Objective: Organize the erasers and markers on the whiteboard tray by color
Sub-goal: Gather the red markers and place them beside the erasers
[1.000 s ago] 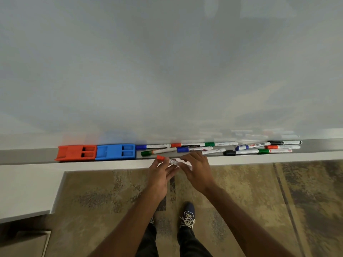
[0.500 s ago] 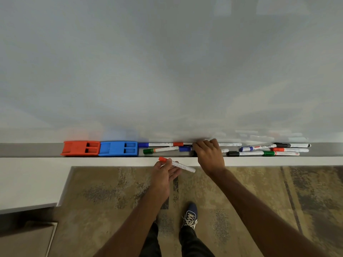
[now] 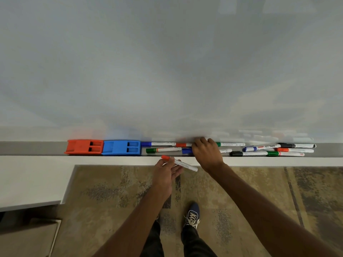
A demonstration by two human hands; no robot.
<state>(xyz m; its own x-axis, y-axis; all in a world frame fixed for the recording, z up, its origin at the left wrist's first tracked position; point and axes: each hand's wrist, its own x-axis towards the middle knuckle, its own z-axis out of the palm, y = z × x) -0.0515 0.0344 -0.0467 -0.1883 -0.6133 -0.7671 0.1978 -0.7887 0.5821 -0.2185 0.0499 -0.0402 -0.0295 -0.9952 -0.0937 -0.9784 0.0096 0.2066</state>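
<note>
What my left hand [image 3: 165, 173] held: a red-capped marker [image 3: 179, 163], pinched near its cap between thumb and fingers, just in front of the whiteboard tray [image 3: 33, 148].
My right hand [image 3: 207, 153]: lay knuckles-up over the markers mid-tray, fingers curled toward the back; whether they had closed on one I could not tell.
Under it: a second red marker [image 3: 182, 145] ran beneath my palm, a blue marker [image 3: 186, 151] just beside.
Handling: I judged them light, stiff and smooth, apt to roll; best pinched mid-barrel.
Erasers: red eraser [image 3: 84, 147] and blue eraser [image 3: 121, 147] sat touching, left of the markers.
</note>
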